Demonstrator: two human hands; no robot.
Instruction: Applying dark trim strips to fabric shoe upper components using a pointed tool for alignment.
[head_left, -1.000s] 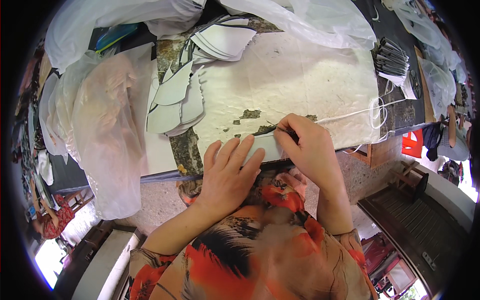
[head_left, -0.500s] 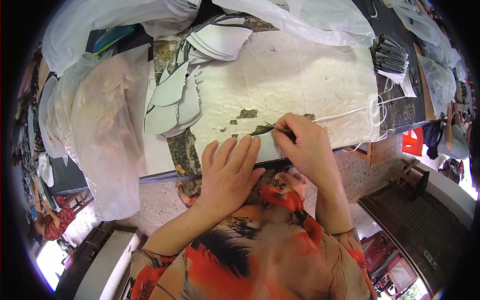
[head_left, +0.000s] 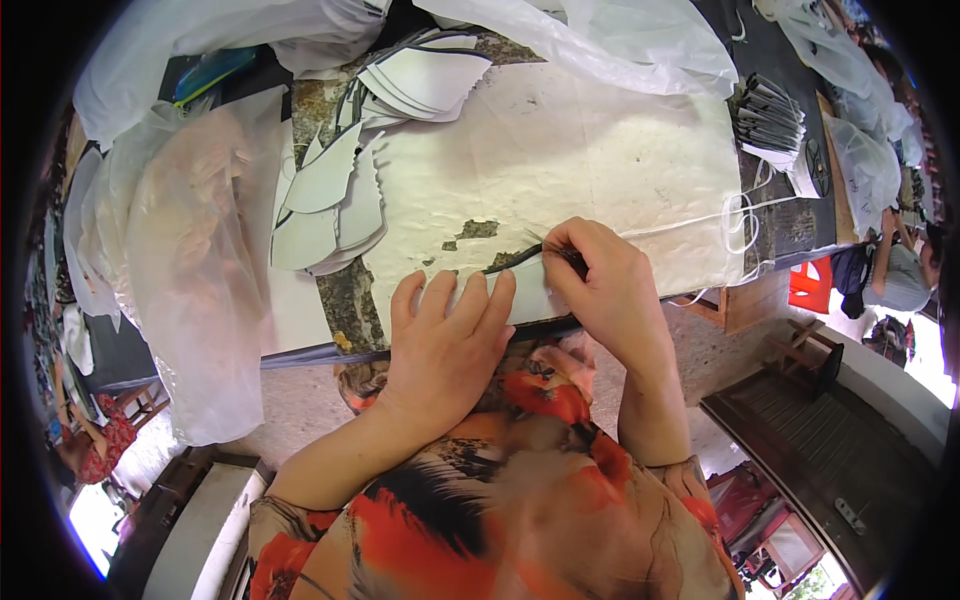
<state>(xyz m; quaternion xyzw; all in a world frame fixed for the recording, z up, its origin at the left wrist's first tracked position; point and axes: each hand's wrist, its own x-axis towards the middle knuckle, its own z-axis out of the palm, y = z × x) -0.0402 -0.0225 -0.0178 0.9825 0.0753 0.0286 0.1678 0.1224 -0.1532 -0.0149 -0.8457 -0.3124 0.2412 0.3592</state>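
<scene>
One flat white sheet piece, edged by one narrow black strip, lies at the near side of one white-covered worktable. The left hand rests on it, fingers extended. The right hand pinches the strip. Two fanned groups of white dark-edged pieces lie leftward.

We note a smooth, matt white piece; a creased, paper-like sheet, rough in patches; a glossy plastic bag.
</scene>
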